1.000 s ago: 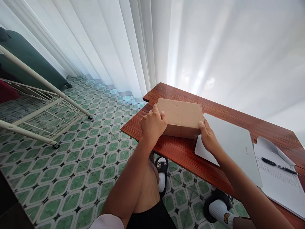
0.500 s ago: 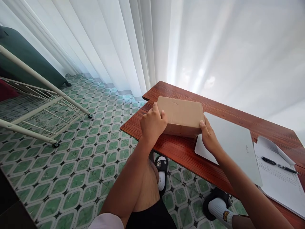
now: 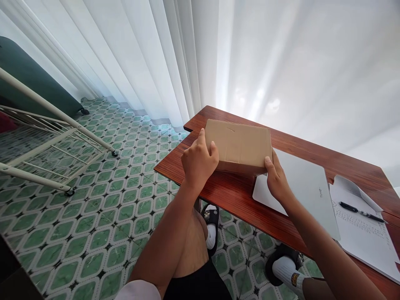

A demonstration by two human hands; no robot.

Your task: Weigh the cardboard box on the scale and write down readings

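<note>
Hidden and cut-off parts

The cardboard box (image 3: 239, 143) hides the laptop's (image 3: 300, 189) upper left corner and the fingertips of both hands. The paper (image 3: 364, 237) and the red table (image 3: 237, 200) are cut at the right edge; the writing on the paper is too small to read.

— What was the box (image 3: 239, 146) made of?
— Plain brown cardboard, matt and smooth, with a faint crease on the top face. The counter (image 3: 237, 196) under it was red-brown wood with a fine lined grain and a slight sheen.
— And the slab beside it?
— The laptop (image 3: 301, 187) had a pale, satin-smooth lid, metal or plastic, hard to tell. The sheets (image 3: 362, 237) were matt white paper, the pen (image 3: 359, 211) glossy black plastic, the floor (image 3: 103, 208) shiny glazed tile, the curtain (image 3: 175, 54) thin white cloth
</note>
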